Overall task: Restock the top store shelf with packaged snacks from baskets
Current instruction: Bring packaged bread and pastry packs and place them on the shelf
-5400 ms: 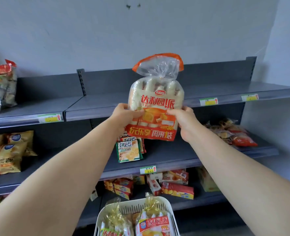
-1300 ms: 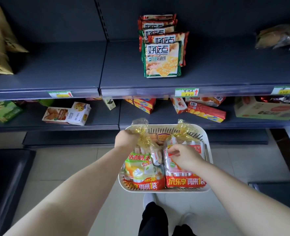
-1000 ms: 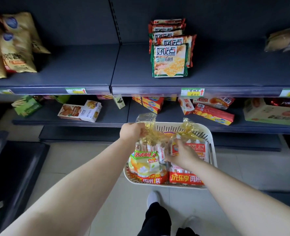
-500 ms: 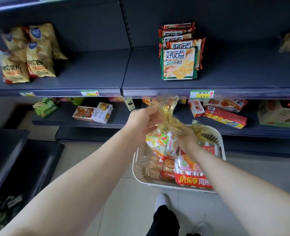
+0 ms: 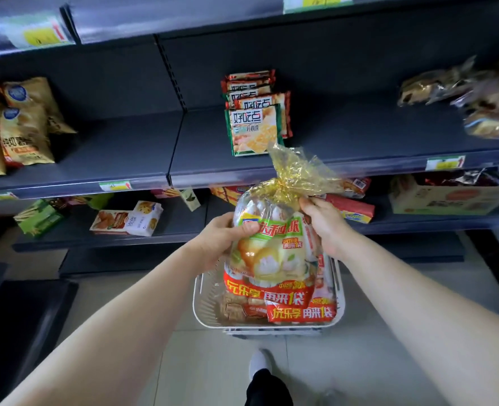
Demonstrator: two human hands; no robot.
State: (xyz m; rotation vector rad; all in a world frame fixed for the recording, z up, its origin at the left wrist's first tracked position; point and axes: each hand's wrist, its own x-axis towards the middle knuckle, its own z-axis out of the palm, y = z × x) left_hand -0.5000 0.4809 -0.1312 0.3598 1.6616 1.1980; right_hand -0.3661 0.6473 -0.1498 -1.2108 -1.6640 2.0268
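Above the white basket (image 5: 267, 322) on the floor, I hold one snack bag (image 5: 271, 253) upright in both hands, clear of the basket rim and in front of the lower shelves. My left hand (image 5: 221, 241) grasps the bag's left flank, thumb across the printed front and fingers behind it; this grip carries the weight and keeps the label facing me. My right hand (image 5: 324, 227) is closed on the bag's right shoulder, just below the gold twist tie (image 5: 283, 183) that gathers the neck, which steadies the loose top so that the bag does not swing or fold. The crinkled plastic above the tie (image 5: 298, 168) stands free. A second bag of the same kind (image 5: 304, 313) lies flat in the basket, with a brown pack (image 5: 236, 310) beside it, so I judge that more stock waits to go up. The middle shelf (image 5: 359, 162) behind the bag carries a stack of biscuit packs (image 5: 254, 124), yellow bags (image 5: 13, 127) at the left and clear wrapped goods (image 5: 476, 98) at the right. Only the front lip of the top shelf (image 5: 183, 19) shows at the upper edge, well apart from the bag, so the lift is only begun. Soft contents call for a light two-sided hold, I judge, not a squeeze.
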